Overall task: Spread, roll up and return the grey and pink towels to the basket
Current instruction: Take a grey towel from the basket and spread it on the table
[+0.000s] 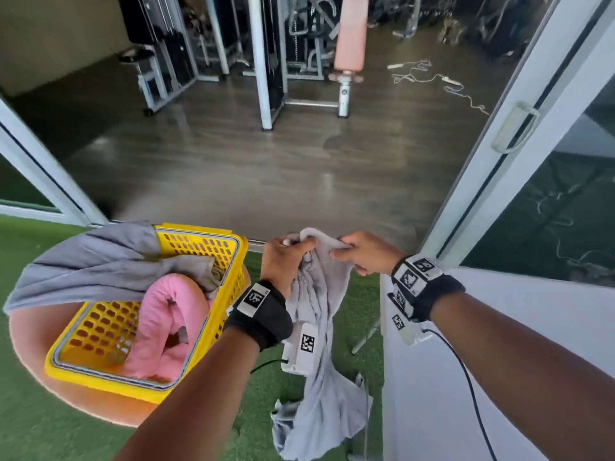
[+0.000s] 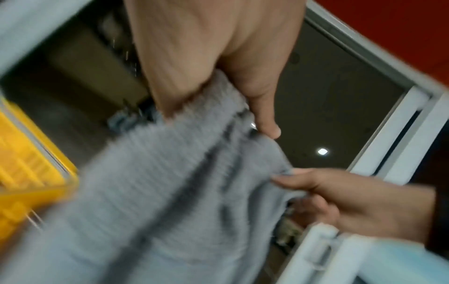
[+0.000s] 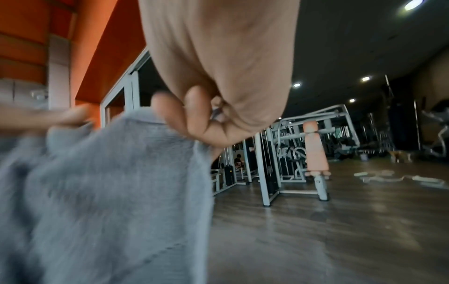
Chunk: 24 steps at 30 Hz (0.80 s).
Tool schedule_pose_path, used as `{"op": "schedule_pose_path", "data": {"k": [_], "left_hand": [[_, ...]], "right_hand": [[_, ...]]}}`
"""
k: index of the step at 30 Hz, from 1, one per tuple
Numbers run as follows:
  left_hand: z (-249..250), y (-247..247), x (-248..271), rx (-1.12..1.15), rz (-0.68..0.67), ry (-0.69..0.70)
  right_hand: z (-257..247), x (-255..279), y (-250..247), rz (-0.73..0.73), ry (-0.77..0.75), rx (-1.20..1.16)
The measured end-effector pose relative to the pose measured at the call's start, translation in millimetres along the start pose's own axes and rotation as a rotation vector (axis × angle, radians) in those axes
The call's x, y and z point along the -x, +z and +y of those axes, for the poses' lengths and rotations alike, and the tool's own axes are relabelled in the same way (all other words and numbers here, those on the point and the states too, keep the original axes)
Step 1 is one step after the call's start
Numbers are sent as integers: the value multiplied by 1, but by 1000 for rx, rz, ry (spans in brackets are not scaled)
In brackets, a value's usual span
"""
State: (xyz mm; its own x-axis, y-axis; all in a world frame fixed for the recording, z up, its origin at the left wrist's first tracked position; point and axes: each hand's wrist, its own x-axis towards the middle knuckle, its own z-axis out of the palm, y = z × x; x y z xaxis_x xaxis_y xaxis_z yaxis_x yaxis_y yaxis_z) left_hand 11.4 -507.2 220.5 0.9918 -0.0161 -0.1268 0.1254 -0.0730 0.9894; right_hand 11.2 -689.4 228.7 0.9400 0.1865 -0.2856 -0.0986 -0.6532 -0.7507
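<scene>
While pinched by both hands (image 1: 327, 257), grey towel (image 1: 319, 377) hangs bunched.

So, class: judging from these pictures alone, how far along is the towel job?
Looks done: the pink towel lies rolled in the yellow basket. In hand: the left hand and right hand both grip the top edge of a grey towel, which hangs bunched, not yet spread. Left: spread, roll and return it; another grey cloth lies draped unrolled over the basket's rim.

Both forearms reach forward, left hand (image 1: 285, 257) and right hand (image 1: 364, 252) close together, fingers (image 3: 192, 113) curled in a pinch.
</scene>
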Motion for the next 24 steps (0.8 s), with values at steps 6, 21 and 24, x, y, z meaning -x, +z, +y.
{"op": "schedule_pose_path", "data": {"k": [6, 21, 24], "left_hand": [[-38, -31, 11, -332, 169, 51], [-252, 177, 274, -715, -62, -573], [-254, 230, 267, -744, -180, -526]], "right_hand": [[20, -88, -69, 247, -64, -178], [289, -82, -26, -292, -211, 828], [317, -59, -57, -167, -184, 837]]}}
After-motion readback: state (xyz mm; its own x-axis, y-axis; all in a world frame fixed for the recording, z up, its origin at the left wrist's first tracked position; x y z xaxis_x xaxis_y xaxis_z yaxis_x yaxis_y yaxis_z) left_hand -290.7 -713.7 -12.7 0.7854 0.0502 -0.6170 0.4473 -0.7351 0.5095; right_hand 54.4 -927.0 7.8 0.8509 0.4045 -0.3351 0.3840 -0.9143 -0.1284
